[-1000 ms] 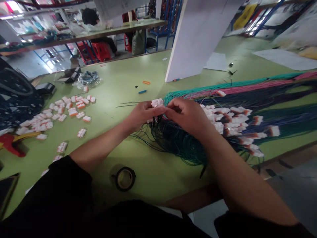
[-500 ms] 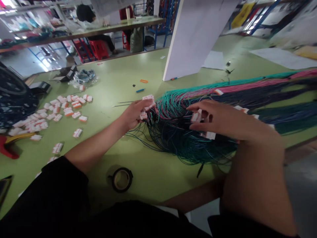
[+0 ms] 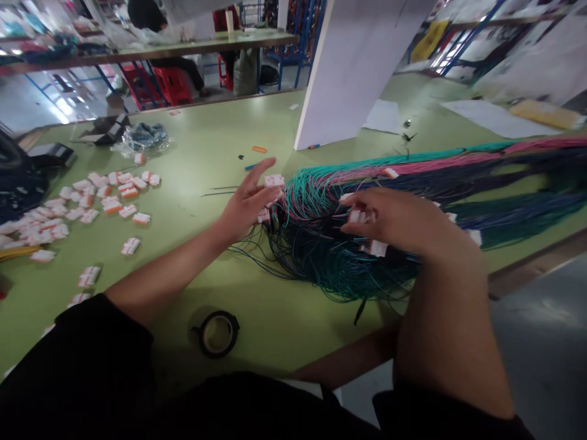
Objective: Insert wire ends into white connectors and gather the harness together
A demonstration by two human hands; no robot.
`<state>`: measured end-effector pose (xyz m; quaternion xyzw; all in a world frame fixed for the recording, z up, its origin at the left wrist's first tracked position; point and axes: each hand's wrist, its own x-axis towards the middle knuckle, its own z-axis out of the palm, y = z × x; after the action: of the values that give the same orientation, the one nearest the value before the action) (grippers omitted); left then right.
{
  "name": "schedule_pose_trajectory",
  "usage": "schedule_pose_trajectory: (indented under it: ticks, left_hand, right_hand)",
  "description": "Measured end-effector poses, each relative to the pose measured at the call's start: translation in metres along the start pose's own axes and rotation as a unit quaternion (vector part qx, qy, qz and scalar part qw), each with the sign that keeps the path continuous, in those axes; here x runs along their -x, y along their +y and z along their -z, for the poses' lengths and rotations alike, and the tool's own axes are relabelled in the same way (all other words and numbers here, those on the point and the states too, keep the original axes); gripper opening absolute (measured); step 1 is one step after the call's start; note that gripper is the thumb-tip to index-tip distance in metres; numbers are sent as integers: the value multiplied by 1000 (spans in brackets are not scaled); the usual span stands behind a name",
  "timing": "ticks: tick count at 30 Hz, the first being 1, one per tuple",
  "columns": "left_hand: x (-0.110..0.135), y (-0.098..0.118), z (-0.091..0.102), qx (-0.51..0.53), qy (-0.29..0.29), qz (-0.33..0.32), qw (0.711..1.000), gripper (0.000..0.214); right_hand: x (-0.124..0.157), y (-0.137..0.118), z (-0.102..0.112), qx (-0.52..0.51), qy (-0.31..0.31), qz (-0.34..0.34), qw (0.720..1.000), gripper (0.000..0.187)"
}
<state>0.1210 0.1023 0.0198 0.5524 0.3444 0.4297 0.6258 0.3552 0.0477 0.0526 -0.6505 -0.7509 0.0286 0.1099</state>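
Observation:
My left hand grips a white wire connector under its thumb, with the index finger raised. A second white block shows just below, by the fingers. Thin wires run from there into a large bundle of teal, pink and dark wires lying across the table. Over the middle of that bundle, my right hand curls its thumb and fingers around another white connector. Below its thumb, another white connector rests on the dark wires. The far fingers of the right hand are hidden.
Many white-and-orange connectors lie scattered at left. A tape roll sits near my body. A white upright panel stands behind the wires. Papers lie at the back right. A person sits at another table beyond.
The view has shifted slightly, so most things appear further left. My left index finger has lifted off the connector and points upward. The right hand keeps its place over the wires.

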Motion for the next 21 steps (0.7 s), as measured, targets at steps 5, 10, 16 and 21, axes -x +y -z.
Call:
schedule_pose_trajectory:
  ticks: [5, 10, 16, 21]
  left_hand:
    - [1, -6, 3, -64, 21, -63, 996, 30]
    - [1, -8, 4, -169, -27, -138, 976, 15]
    - [4, -9, -3, -319, -32, -274, 907, 35]
    - [6, -6, -3, -319, -2, -245, 915, 31]
  right_hand:
    - [2, -7, 8, -59, 6, 12, 998, 37]
    - [1, -20, 9, -204, 58, 8, 977, 26]
    - [-8, -58, -19, -380, 79, 52, 920, 25]
    - [-8, -43, -9, -411, 126, 40, 902, 32]
